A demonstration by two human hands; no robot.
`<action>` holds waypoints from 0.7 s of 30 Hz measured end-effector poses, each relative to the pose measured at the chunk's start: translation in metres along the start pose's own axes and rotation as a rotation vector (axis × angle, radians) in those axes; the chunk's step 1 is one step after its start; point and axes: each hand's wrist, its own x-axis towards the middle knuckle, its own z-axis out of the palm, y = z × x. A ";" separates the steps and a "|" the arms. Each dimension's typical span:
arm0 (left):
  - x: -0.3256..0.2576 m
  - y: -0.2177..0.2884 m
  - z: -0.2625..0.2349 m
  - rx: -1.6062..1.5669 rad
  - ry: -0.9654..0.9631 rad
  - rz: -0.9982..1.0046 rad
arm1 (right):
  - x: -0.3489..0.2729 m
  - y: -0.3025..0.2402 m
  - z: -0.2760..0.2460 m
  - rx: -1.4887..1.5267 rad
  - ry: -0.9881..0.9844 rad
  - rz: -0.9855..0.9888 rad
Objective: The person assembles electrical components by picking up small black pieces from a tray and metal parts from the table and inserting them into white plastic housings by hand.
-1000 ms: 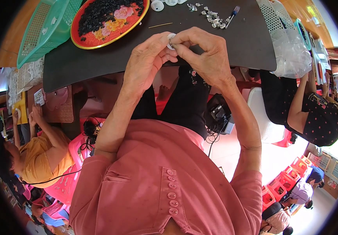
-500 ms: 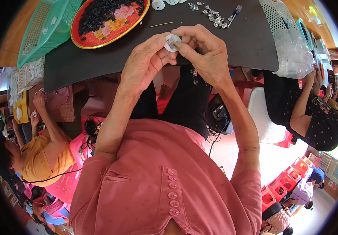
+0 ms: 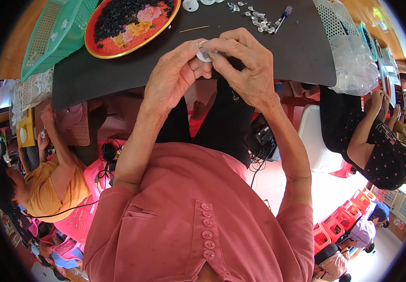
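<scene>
Between my two hands, over the near edge of the dark table, is a small round white plastic disc point(image 3: 202, 55). My left hand point(image 3: 177, 70) pinches its left side between thumb and fingers. My right hand point(image 3: 245, 66) is closed at the disc's right side, thumb and index finger against its face. A small greyish piece shows at those fingertips, too small to name. Beyond my hands a thin yellowish stick point(image 3: 194, 28) lies on the table. Similar white discs point(image 3: 190, 5) sit at the far edge, beside several small clear plastic pieces point(image 3: 259, 21).
A red floral tray point(image 3: 132, 28) heaped with small black pieces stands at the left, next to a green basket point(image 3: 57, 37). A screwdriver point(image 3: 283, 19) lies at the far right. Clear plastic bags point(image 3: 353, 70) hang by the table's right edge. Other people sit on both sides.
My right index finger has come over the top of the disc and covers more of it. The disc has shifted slightly left and tilted. My left hand has hardly moved.
</scene>
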 end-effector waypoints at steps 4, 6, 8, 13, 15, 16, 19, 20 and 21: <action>-0.001 0.000 0.003 -0.004 0.024 0.003 | -0.004 -0.001 0.002 -0.028 0.043 -0.024; -0.001 -0.001 0.003 0.007 0.028 0.018 | -0.006 -0.002 0.004 -0.056 0.043 -0.034; -0.002 -0.003 0.005 0.018 0.031 0.032 | -0.009 -0.002 0.008 -0.127 0.104 -0.062; -0.004 -0.004 0.013 0.111 0.110 0.110 | -0.014 0.000 0.014 0.000 0.127 0.044; -0.004 -0.005 0.011 0.108 0.108 0.110 | -0.014 0.000 0.014 0.059 0.124 0.076; -0.003 -0.005 0.010 0.105 0.107 0.110 | -0.015 0.000 0.014 -0.006 0.127 0.040; -0.002 -0.004 0.010 0.044 0.103 0.087 | -0.015 -0.002 0.016 -0.047 0.139 0.020; -0.003 -0.003 0.009 0.044 0.103 0.088 | -0.016 -0.002 0.016 -0.023 0.146 0.036; -0.003 -0.003 0.008 0.030 0.102 0.074 | -0.015 -0.002 0.017 -0.021 0.146 0.035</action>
